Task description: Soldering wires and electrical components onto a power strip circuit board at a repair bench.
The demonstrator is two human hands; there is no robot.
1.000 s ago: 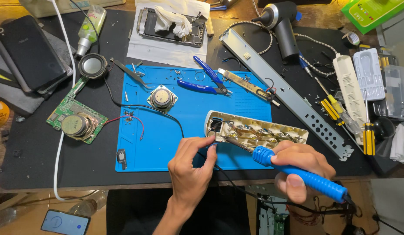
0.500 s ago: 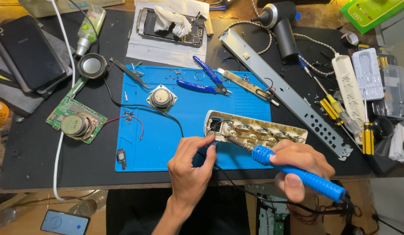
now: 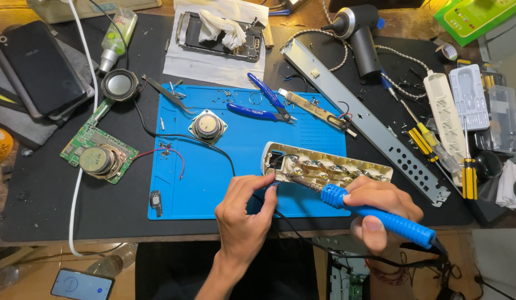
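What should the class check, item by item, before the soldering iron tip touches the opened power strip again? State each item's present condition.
1. Right hand grips soldering iron by its blue handle: ok.
2. Iron tip over the opened power strip, near its left end: ok.
3. Left hand pinches black wire at the strip: ok.
4. Fingers well away from the tip: not ok, close.
5. Strip rests on blue mat: ok.
6. Tip hot: cannot tell.
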